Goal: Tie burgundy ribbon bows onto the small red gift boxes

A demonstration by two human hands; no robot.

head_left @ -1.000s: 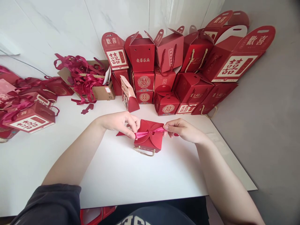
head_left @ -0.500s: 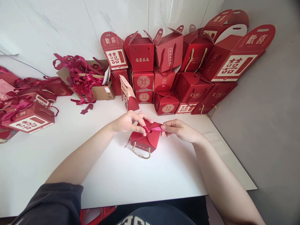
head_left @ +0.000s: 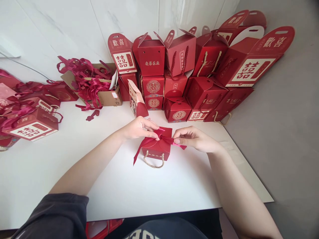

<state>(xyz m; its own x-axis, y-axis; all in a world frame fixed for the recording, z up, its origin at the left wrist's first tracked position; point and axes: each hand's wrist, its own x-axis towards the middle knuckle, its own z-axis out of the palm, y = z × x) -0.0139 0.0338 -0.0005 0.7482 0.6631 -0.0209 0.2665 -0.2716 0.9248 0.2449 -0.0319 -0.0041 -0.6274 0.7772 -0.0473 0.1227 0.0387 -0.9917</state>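
Note:
A small red gift box with a gold rope handle stands on the white table between my hands. Across its top lies a red ribbon, knotted in the middle, one tail hanging over the left side and another reaching past the right edge. My left hand pinches the ribbon just left of the knot. With thumb and fingers closed, my right hand grips the ribbon at the box's right side.
Stacked red gift boxes line the wall at the back right. A cardboard box of loose ribbons stands back left. Ribboned boxes are grouped at the far left. One pale-fronted box stands behind my left hand.
The ribbon tails now spread out to both sides, the left one longer than before. The gift box has turned and shifted slightly right. My right hand has opened up a little.

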